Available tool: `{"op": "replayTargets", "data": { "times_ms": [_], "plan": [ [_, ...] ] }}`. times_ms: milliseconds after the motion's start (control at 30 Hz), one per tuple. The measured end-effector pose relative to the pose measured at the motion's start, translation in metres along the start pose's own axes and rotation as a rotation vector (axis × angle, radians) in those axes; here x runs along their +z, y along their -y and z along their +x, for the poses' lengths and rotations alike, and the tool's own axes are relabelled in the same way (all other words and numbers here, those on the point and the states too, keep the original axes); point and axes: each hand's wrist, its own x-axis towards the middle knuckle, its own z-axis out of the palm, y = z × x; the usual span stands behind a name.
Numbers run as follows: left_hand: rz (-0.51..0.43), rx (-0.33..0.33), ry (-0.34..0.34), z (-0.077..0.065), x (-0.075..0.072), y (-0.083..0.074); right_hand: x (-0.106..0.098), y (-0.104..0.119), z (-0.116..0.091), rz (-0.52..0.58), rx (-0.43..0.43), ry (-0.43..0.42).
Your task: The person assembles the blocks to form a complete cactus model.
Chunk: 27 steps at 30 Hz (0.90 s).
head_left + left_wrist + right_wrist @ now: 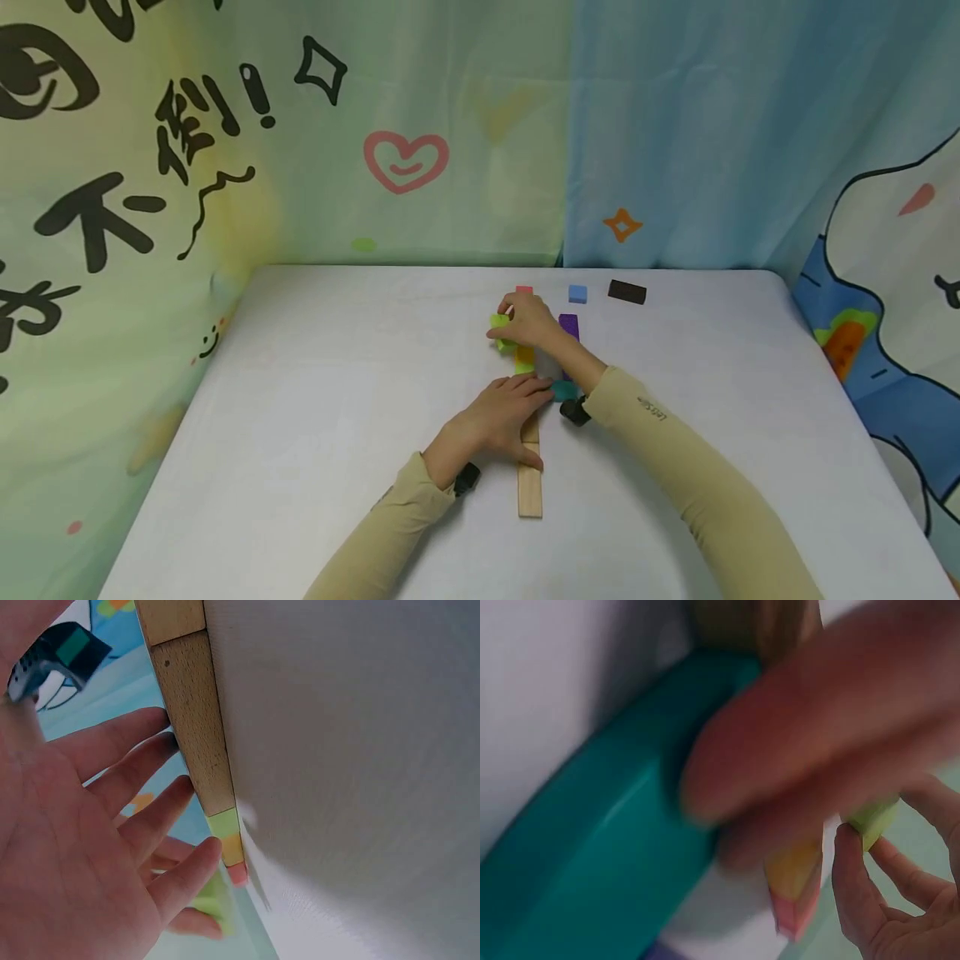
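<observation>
Wooden blocks (530, 492) lie end to end in a line on the table. Beyond them the line goes on with a light green block (223, 823), a yellow block (524, 360) and a red block (524, 289). My left hand (506, 417) spreads over the wooden part, fingers nearly straight, its fingertips against or close to the side of the blocks. Those fingertips also reach a teal block (630, 817); whether they touch it I cannot tell. My right hand (528, 321) pinches another light green block (874, 821) between thumb and fingers, left of the line's far part.
Right of the line stands a purple block (569, 325), partly behind the right forearm. Toward the far table edge lie a blue block (577, 293) and a black block (627, 292). Printed curtains hang behind the white table (300, 400).
</observation>
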Motion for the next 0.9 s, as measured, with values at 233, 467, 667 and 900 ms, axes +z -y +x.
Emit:
{"op": "replayTargets", "data": {
  "times_ms": [233, 467, 667, 900],
  "plan": [
    [0.002, 0.001, -0.002, 0.0, 0.001, 0.0, 0.014, 0.005, 0.006, 0.015, 0.036, 0.012],
    [-0.008, -0.012, 0.004, -0.001, -0.002, -0.001, 0.016, 0.005, 0.005, -0.001, 0.012, -0.011],
    [-0.024, -0.017, 0.007, -0.002, -0.005, -0.002, 0.013, 0.007, 0.004, 0.001, 0.019, 0.008],
    [-0.015, -0.019, 0.013, -0.002, -0.007, -0.003, -0.015, -0.007, 0.007, 0.1, -0.123, 0.039]
  ]
}}
